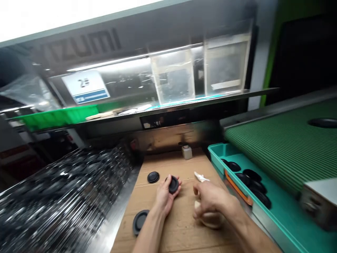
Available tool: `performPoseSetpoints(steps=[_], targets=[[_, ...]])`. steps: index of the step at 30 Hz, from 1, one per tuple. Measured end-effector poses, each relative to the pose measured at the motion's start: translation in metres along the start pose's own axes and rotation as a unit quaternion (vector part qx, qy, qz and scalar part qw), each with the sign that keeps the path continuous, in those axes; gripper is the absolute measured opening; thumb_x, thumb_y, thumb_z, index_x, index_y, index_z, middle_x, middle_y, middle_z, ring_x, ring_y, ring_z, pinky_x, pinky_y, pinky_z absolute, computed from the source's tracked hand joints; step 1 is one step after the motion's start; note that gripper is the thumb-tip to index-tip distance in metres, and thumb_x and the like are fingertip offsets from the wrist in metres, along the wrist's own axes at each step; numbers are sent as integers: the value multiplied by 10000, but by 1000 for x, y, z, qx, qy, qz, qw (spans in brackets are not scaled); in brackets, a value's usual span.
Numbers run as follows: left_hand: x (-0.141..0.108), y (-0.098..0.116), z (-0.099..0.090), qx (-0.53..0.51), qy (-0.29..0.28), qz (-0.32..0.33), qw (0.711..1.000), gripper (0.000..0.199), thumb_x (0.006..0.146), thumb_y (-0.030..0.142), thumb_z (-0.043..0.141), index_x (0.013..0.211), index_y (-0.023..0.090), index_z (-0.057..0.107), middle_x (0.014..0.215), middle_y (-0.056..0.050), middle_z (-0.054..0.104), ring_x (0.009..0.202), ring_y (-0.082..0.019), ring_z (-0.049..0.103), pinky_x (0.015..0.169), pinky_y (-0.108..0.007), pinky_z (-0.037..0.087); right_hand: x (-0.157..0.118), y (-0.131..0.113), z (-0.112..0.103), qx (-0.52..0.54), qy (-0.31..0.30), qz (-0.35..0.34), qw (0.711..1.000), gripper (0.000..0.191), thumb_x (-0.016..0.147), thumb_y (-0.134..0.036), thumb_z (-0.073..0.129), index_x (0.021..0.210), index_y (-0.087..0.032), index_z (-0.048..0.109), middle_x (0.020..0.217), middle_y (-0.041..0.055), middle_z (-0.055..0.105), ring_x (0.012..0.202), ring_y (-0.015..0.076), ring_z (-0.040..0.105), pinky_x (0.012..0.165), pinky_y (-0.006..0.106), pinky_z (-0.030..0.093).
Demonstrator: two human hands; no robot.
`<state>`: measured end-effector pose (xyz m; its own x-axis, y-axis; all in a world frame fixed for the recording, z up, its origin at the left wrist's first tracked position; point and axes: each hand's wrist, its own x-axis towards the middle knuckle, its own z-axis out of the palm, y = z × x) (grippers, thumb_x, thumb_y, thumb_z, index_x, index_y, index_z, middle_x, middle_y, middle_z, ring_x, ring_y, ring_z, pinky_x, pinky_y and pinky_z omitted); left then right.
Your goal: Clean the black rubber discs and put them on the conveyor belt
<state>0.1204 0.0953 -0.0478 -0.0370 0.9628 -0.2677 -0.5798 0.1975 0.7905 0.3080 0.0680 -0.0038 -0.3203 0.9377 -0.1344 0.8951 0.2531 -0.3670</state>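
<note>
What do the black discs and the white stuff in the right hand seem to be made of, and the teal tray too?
The black discs look like moulded rubber: matt, with soft-looking rims, though dark plastic is possible. The crumpled white material in the right hand looks like cloth or tissue, from its soft folds. The teal tray looks like smooth moulded plastic with a slight sheen.
</note>
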Motion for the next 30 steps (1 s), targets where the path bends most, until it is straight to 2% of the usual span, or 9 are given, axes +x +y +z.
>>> performPoseSetpoints(steps=[3,5,8,11,14,18,24,27,30], targets=[[5,1,-6,-66,-41,15,997,306,809,237,662,1059,131,519,1194,-155,589,900,-228,656,737,-339,532,4,-3,18,-24,17,-38,999,411,486,-177,667,891,-221,608,797,68,622,751,244,586,608,309,385],[9,4,-10,-111,-67,-4,992,294,823,205,632,1081,140,505,1204,-143,583,908,-232,652,748,-326,520,15,-2,27,38,69,-81,994,457,556,-135,584,1004,-223,583,846,70,626,751,208,584,607,287,390],[11,4,-15,-167,-94,-59,980,265,850,246,593,1073,126,515,1172,-138,590,927,-235,638,783,-329,507,34,-5,28,212,156,-105,959,354,720,-260,578,1062,-187,526,885,67,623,743,170,583,636,273,434],[11,-2,-11,-220,-136,-100,961,290,866,345,574,1052,129,520,1060,-113,613,924,-221,624,835,-359,495,46,-15,32,329,274,-62,902,353,815,-444,583,1004,-151,533,912,89,626,781,172,597,697,281,470],[11,-10,-4,-246,-167,-104,949,283,901,370,517,1072,145,526,1010,-90,611,887,-178,619,861,-339,486,49,-30,50,244,332,-89,907,317,894,-446,509,1043,-181,599,1028,87,612,928,194,571,852,333,448],[14,-11,-2,-232,-79,-110,963,258,933,323,450,1129,164,499,999,-95,621,866,-167,629,864,-317,483,50,-40,73,41,292,-144,945,328,936,-354,450,1229,-277,577,1165,62,551,1078,239,460,927,390,395],[14,-7,-6,-213,-110,-126,963,306,946,284,412,1113,70,553,1060,-146,629,906,-173,629,873,-305,493,60,-34,74,-2,328,-90,940,382,969,-372,382,1284,-250,561,1164,94,538,1028,238,455,902,381,407],[16,-7,-6,-214,-81,-116,967,255,936,270,436,1032,73,567,1043,-146,634,952,-182,627,875,-284,495,59,-39,76,-3,301,-139,943,387,975,-351,362,1303,-245,538,1248,85,501,1084,235,434,928,361,400],[18,-6,-6,-207,-90,-108,968,247,931,259,443,1029,75,575,1037,-144,636,957,-183,625,886,-293,498,58,-43,78,-20,330,-82,940,378,974,-352,359,1261,-231,573,1169,98,544,1018,244,455,899,389,404]])
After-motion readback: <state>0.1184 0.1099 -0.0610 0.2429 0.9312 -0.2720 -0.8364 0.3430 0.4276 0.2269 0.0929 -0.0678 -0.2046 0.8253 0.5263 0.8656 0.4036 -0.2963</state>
